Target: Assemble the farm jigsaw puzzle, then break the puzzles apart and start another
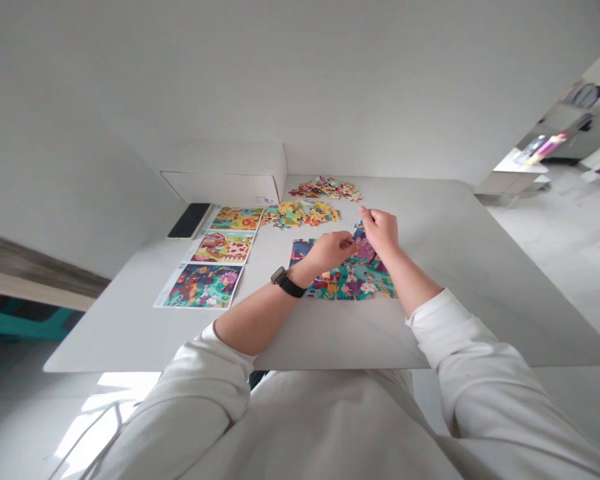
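Note:
A partly assembled jigsaw puzzle (pixel 353 283) in dark blue, teal and purple, with animals and plants on it, lies flat on the table in front of me. Over its upper part my left hand (pixel 336 250) is closed, fingertips pinched together beside a purple patch; whatever is in them is hidden. My right hand (pixel 381 230) is closed too, thumb pointing up and away from me. It grips a blue and purple puzzle piece (pixel 359 231) at the puzzle's far edge. The hands almost meet there and cover part of the picture.
Behind the puzzle lie a yellow heap of loose pieces (pixel 305 213) and a reddish heap (pixel 330 189). To the left are printed picture sheets (pixel 207 285), a dark-screened phone (pixel 190 220) and a white box (pixel 220 185) against the wall. The white table (pixel 460 267) has rounded corners.

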Demonstrator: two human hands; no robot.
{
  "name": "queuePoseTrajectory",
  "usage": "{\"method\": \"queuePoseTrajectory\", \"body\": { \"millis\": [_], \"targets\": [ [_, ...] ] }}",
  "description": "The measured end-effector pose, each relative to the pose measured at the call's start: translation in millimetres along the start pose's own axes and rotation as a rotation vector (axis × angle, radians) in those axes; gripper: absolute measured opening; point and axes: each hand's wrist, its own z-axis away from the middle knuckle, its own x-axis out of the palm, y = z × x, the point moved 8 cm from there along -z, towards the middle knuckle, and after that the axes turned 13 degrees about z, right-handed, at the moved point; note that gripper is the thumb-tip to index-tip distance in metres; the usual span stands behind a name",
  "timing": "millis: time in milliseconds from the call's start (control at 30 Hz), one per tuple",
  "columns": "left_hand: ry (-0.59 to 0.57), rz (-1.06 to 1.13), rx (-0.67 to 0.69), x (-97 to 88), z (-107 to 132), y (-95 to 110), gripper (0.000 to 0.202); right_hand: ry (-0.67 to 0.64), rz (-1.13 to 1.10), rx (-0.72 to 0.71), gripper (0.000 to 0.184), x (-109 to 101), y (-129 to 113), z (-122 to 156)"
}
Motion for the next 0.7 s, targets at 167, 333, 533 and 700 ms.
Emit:
{"method": "queuePoseTrajectory", "body": {
  "millis": [167, 333, 533, 700],
  "targets": [
    [0.032, -0.1, 0.061, -5.3, 1.3, 5.2, 0.02, -0.041, -0.038, 0.032, 0.072, 5.5, 7.3, -3.3],
    [-0.041, -0.013, 0.041, -1.0, 1.7, -2.2, 0.02, -0.18, -0.053, 0.003, 0.072, 17.3, 11.1, -6.9],
    [0.03, -0.063, 0.053, -5.3, 2.3, -8.5, 0.018, -0.248, -0.044, 0.081, 0.069, 26.4, 16.5, -6.2],
    [0.021, 0.034, -0.015, -1.6, 0.5, -15.3, 0.022, -0.136, -0.027, 0.064, 0.068, 16.3, 13.8, -5.5]
  ]
}}
